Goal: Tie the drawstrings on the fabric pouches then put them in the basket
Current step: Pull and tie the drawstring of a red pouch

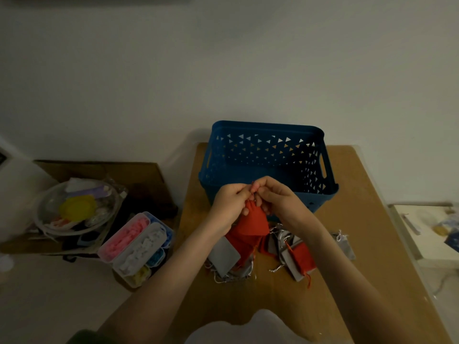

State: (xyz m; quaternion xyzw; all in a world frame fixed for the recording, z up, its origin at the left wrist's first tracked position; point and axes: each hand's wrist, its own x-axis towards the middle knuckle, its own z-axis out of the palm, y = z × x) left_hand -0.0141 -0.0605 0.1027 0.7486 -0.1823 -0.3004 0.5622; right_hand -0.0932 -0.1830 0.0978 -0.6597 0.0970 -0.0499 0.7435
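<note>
Brown wooden desk (347,244) against a white wall (223,70); one blue basket (268,127) at its far side; left hand (228,204) and right hand (280,197) pinch the drawstring (253,188) of one red pouch (255,219), hiding part of the basket's near wall; a pile (295,254) of red and grey pouches, too overlapped to count, lies nearer; left, one box (139,244) and one bowl (74,207).

no readable text, no labels, no brands, no numbers, no signs on anything shown
</note>
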